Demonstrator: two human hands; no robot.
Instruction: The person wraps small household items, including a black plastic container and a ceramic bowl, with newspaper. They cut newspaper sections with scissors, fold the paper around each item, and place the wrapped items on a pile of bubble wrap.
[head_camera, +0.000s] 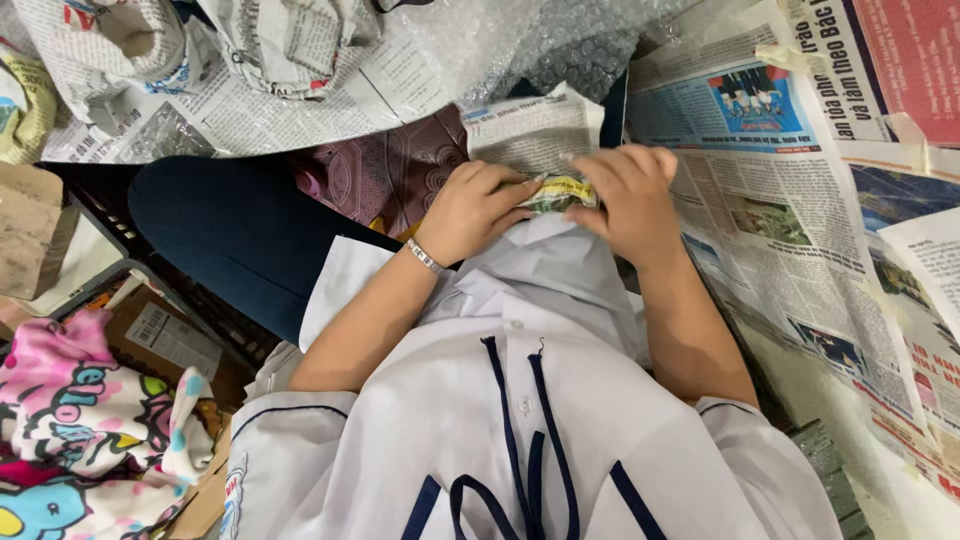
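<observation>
The person's left hand (478, 208) and right hand (628, 200) meet over a small bundle wrapped in newspaper (558, 192), held just in front of the white shirt (520, 400) at lap height. Both hands have their grip closed on the bundle: the left fingers curl over its near end, the right fingers press down on its far end, so only a strip of printed paper shows between them. A metal bracelet (424, 257) circles the left wrist. Spread newspaper sheets (770, 200) lie to the right, bubble wrap (520, 40) above, and a bright patterned cloth (70, 420) sits at lower left.
</observation>
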